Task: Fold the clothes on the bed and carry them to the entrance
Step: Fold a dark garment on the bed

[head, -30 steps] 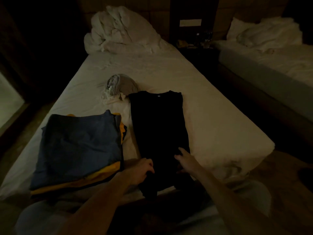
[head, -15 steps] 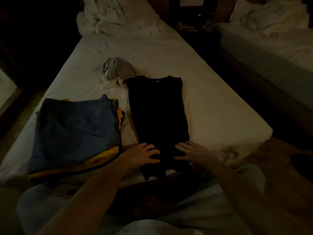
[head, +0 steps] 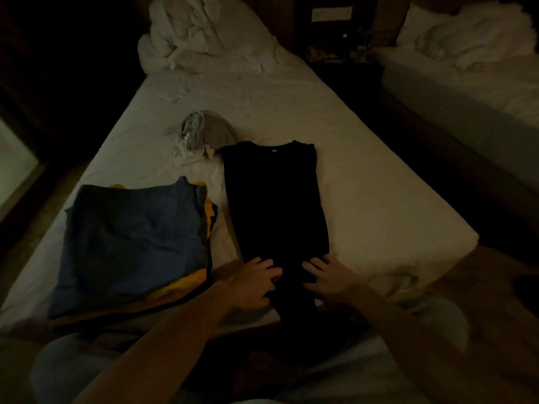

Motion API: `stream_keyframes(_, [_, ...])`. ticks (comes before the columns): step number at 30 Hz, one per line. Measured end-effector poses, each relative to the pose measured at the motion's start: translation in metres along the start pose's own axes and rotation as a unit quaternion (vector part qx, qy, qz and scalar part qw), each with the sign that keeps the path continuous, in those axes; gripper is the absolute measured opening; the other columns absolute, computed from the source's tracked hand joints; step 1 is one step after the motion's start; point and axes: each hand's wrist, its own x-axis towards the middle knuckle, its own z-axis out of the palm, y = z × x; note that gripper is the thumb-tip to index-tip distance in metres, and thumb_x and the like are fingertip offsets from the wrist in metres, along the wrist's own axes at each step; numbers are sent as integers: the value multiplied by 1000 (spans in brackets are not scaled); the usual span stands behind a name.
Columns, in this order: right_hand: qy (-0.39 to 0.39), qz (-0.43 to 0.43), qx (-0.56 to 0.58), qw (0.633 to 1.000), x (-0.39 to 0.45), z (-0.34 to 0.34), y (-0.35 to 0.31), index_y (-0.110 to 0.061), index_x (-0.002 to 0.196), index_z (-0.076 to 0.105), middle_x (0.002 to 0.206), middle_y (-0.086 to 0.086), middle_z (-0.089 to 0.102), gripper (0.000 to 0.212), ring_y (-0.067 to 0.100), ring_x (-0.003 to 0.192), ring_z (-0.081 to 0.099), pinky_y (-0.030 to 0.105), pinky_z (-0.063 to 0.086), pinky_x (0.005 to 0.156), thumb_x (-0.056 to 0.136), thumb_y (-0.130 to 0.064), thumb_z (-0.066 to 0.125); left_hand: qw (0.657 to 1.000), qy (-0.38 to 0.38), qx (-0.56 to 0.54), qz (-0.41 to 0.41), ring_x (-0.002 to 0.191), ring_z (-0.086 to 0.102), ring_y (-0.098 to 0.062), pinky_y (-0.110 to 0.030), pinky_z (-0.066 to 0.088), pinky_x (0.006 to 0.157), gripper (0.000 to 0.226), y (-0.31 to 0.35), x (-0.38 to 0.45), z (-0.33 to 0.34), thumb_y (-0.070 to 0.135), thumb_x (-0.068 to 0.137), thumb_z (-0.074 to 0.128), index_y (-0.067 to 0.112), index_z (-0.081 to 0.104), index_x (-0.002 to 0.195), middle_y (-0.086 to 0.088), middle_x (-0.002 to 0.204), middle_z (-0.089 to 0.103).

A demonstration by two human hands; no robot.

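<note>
Surroundings: white bed (head: 364, 199), crumpled duvet (head: 198, 33) at far end; 2nd bed (head: 466, 77) to the right w/ dark nightstand (head: 344, 62) between; wood floor (head: 481, 287) at right.
Near shirt: folded pile (head: 131, 243), blue on top w/ yellow edges showing, just left of black shirt (head: 274, 199); bunched grey garment (head: 204, 132) touching shirt's far-left corner.
Labels: small pale neck tag (head: 274, 152) at collar, too small to read.
Black shirt: flat, folded into a narrow strip, collar away, hem at near bed edge.
Left hand (head: 253, 281): fingers spread, slightly bent, resting on hem, left side; grips nothing.
Right hand (head: 329, 279): fingers spread flat on hem, right side.
</note>
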Motion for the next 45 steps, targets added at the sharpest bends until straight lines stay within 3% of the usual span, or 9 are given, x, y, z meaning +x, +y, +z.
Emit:
stream_keyframes(5, [169, 73, 148, 972, 6, -18, 11, -20, 97, 65, 127, 7, 46, 29, 29, 116, 46, 42, 35, 92, 86, -40, 47, 867, 135, -420, -232, 102, 58, -14, -28, 47, 88, 40, -15, 1, -7, 0, 78, 49, 18, 57, 112, -14, 107, 63])
stream_keyframes(8, [245, 211, 412, 852, 20, -44, 25, -11, 105, 63, 109, 7, 61, 28, 28, 99, 60, 41, 47, 84, 94, -28, 44, 739, 228, -531, -346, 108, 58, -19, -32, 48, 97, 45, -45, 1, -22, -19, 83, 42, 2, 56, 120, -15, 109, 63])
stream_keyframes(13, [301, 399, 608, 617, 62, -93, 61, -12, 135, 48, 114, -2, 60, 36, 17, 105, 60, 31, 46, 84, 104, -29, 45, 298, 316, -798, -417, 88, 61, -26, -42, 51, 85, 24, -90, 8, -56, 0, 93, 46, 20, 57, 102, -5, 95, 61])
stream_keyframes(15, [301, 409, 635, 582, 79, -101, 80, -9, 132, 48, 114, -1, 57, 34, 23, 111, 59, 29, 41, 84, 103, -27, 47, 252, 317, -816, -413, 75, 63, -22, -39, 52, 75, 12, -110, 15, -66, 12, 95, 48, 19, 57, 98, -4, 84, 60])
stream_keyframes(22, [285, 363, 732, 501, 125, -110, 130, -20, 120, 65, 111, -4, 71, 36, 14, 98, 69, 36, 55, 92, 88, -37, 70, 312, 229, -851, -354, 105, 66, -28, -35, 56, 83, 34, -167, 35, -99, 27, 85, 66, 13, 68, 116, -9, 112, 70])
stream_keyframes(29, [288, 324, 856, 280, 162, -104, 201, -12, 119, 64, 95, 7, 71, 28, 29, 76, 65, 44, 52, 78, 94, -24, 58, 311, 275, -844, -338, 86, 71, -25, -38, 54, 88, 29, -253, 47, -96, 19, 75, 71, 11, 72, 103, -11, 105, 69])
stream_keyframes(39, [235, 438, 729, 471, 237, -67, 296, -12, 112, 63, 102, 7, 67, 21, 24, 89, 66, 32, 50, 75, 94, -22, 64, 273, 261, -802, -462, 26, 36, -10, -12, 28, 31, 21, -352, 118, -60, 13, 103, 38, 9, 53, 89, -1, 42, 39])
stream_keyframes(42, [173, 491, 671, 528, 267, -48, 327, -11, 110, 65, 102, 11, 66, 20, 32, 96, 63, 32, 43, 74, 97, -25, 58, 441, 305, -623, -569, 76, 69, -32, -29, 54, 65, 19, -380, 143, -33, 12, 97, 56, -2, 61, 109, -27, 89, 64])
stream_keyframes(45, [63, 550, 538, 635, 290, -19, 343, -28, 108, 61, 115, 8, 57, 17, 31, 112, 49, 37, 37, 86, 95, -36, 52, 605, 180, -409, -659, 125, 44, -42, -46, 40, 102, 36, -397, 160, -7, 24, 93, 62, 2, 60, 121, -27, 135, 49])
